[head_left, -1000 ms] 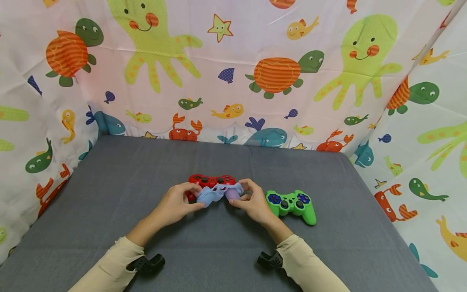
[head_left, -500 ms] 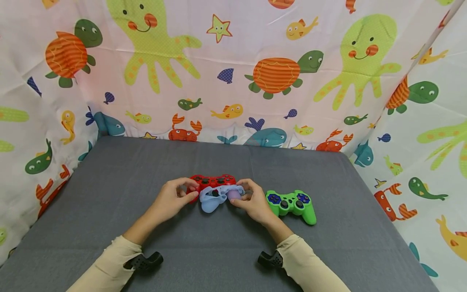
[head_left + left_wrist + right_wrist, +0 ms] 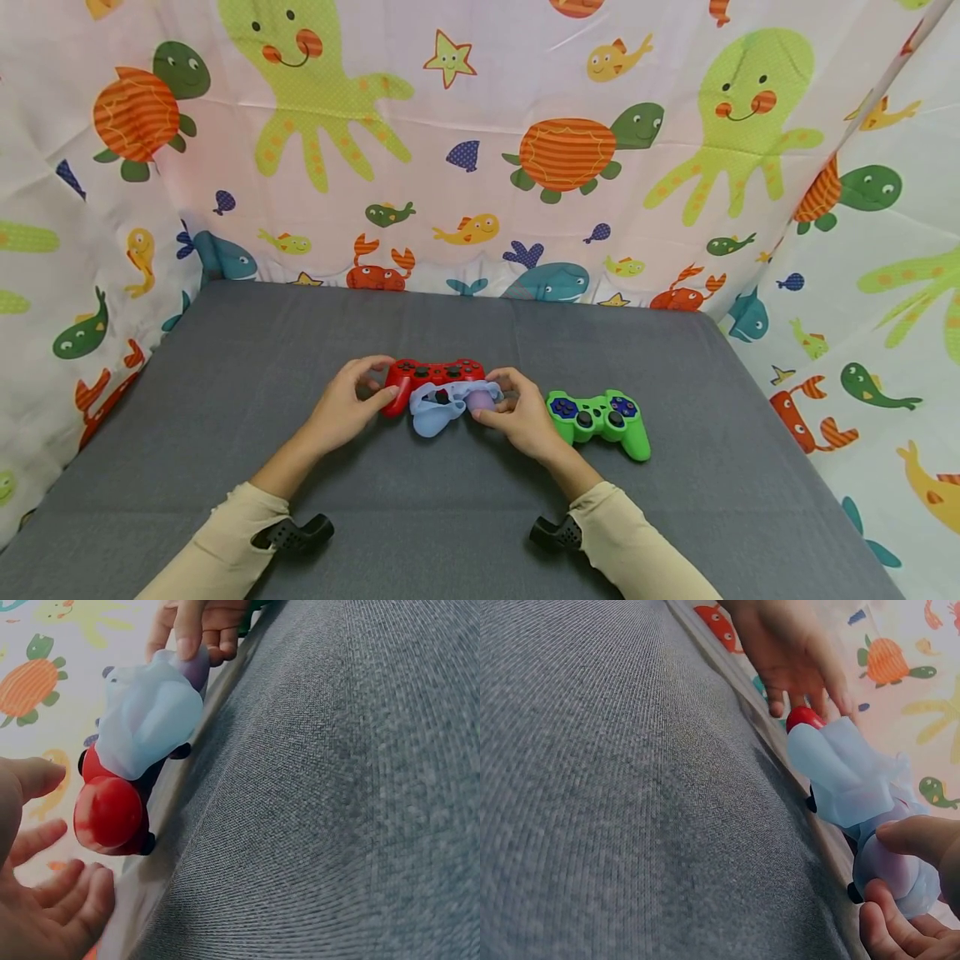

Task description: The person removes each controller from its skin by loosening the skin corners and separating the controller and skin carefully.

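Observation:
A red game controller [image 3: 438, 369] is held over the middle of the table. A light blue, stretchy silicone cover [image 3: 430, 422] is pulled over its right grip, which shows purple through it. The cover's other half hangs slack across the front, and the left red grip [image 3: 109, 814] is bare. My right hand [image 3: 528, 417] pinches the covered grip between thumb and fingers. Beside the bare grip is my left hand [image 3: 341, 412]; in the left wrist view its fingers [image 3: 41, 844] are spread, with a gap to the controller.
A green game controller [image 3: 600, 419] with dark blue button areas lies on the grey tablecloth [image 3: 450, 517], just right of my right hand. Behind the table hangs a curtain [image 3: 480, 167] printed with sea animals.
My left hand has let go of the cover's left part and drawn away to the left. That part has slipped off the left side and now droops below the controller. My right hand keeps its hold.

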`<act>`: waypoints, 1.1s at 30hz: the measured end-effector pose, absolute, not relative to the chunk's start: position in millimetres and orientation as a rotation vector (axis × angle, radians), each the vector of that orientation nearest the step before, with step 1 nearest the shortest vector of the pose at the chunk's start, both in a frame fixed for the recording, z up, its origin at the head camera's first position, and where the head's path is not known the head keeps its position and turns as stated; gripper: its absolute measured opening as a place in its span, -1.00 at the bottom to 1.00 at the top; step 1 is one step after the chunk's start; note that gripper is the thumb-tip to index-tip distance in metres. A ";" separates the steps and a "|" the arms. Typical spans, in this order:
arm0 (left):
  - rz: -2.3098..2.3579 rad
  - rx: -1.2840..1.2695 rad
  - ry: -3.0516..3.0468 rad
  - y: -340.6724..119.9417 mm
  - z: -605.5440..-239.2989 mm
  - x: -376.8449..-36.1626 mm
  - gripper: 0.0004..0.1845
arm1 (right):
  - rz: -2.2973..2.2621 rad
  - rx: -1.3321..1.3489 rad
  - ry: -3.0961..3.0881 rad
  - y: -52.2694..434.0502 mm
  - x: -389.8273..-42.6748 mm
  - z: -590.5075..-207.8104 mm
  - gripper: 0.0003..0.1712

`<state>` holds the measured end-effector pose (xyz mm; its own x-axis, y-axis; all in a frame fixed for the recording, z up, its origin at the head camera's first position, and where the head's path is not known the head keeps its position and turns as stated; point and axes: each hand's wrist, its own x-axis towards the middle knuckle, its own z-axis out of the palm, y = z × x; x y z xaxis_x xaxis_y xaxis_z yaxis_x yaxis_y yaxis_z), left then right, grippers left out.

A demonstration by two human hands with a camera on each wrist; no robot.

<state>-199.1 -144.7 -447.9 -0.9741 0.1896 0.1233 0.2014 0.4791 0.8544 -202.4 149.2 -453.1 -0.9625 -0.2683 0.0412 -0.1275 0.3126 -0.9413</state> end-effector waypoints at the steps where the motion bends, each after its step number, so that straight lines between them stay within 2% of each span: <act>1: -1.592 -0.365 -2.702 -145.8 -449.3 -200.0 -0.48 | -1.731 -0.368 2.446 149.0 -202.1 -452.9 -0.42; 6: -1.812 -0.416 -2.737 -149.3 -454.8 -203.7 -0.33 | -1.722 -0.361 2.458 148.1 -200.6 -453.0 -0.45; 13: -1.884 -0.402 -2.740 -150.1 -460.3 -205.9 -0.26 | -1.720 -0.351 2.451 147.9 -200.6 -455.2 -0.50; 20: -1.904 -0.402 -2.768 -149.5 -459.0 -206.3 -0.11 | -1.772 -0.403 2.393 147.3 -201.6 -456.7 -0.33; 24: -1.920 -0.398 -2.772 -149.1 -457.6 -206.2 -0.11 | -1.773 -0.419 2.394 145.5 -201.1 -457.1 -0.26; 33: -1.939 -0.392 -2.781 -149.7 -456.3 -205.6 -0.12 | -1.770 -0.383 2.423 143.9 -202.3 -459.0 -0.36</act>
